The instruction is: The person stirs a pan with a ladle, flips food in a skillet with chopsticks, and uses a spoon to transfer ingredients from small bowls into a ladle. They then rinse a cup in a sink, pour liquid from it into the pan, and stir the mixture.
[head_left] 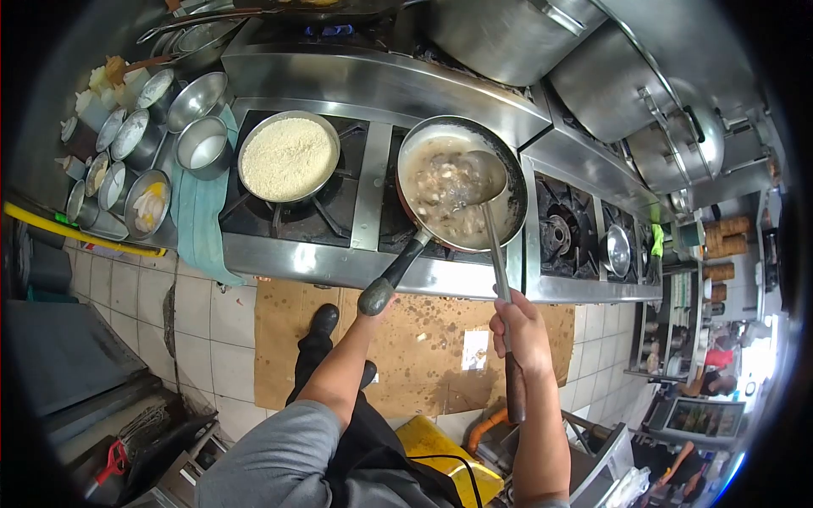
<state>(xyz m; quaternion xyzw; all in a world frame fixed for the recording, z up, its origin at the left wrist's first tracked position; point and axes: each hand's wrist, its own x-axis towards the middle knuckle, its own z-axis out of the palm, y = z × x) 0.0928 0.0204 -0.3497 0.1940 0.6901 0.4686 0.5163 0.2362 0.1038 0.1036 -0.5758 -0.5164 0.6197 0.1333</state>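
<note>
A pan (pixel 517 207) with a bubbling, greyish-white liquid and pale pieces in it stands on the stove. My right hand (pixel 522 328) is wrapped round the handle of a metal ladle (pixel 486 176), whose bowl lies in the liquid at the pan's right side. The black pan handle (pixel 398 273) points toward me. My left hand (pixel 378 310) is at the end of that handle, mostly hidden beneath it, so its fingers do not show. Left of the pan, a round pan of pale crumbly grains (pixel 289 159) sits on another burner.
Metal bowls and a pot (pixel 203 146) stand at the left beside a teal cloth (pixel 201 222). A bowl with egg (pixel 147 204) is at the counter's edge. Large pots (pixel 505 35) stand behind the stove. A small metal bowl (pixel 618 250) rests at the right. Other people are far right.
</note>
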